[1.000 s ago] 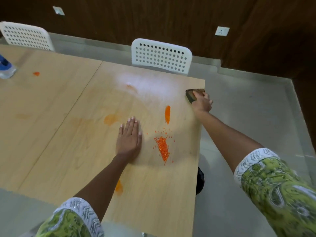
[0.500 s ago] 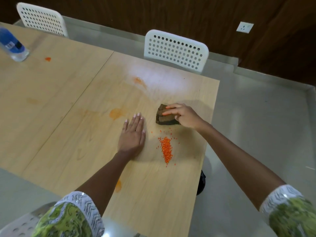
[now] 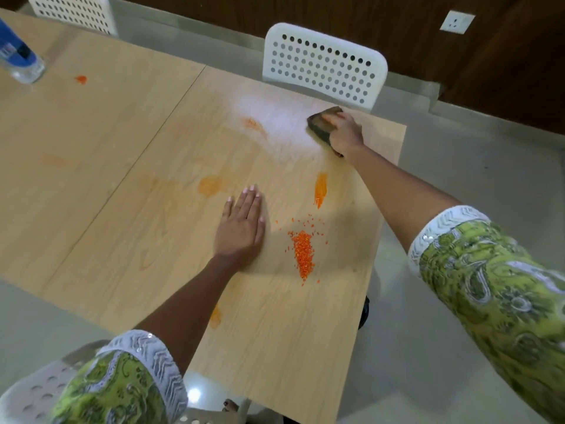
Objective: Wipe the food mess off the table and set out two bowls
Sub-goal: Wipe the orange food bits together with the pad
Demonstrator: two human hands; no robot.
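My right hand grips a dark sponge at the table's far edge. My left hand lies flat, fingers straight, holding nothing, mid-table. Pale wood, two tops butted together. An orange heap sits just right of the left hand; smears beyond it. White chair opposite, bottle far left. Grey floor, dark wall, socket.
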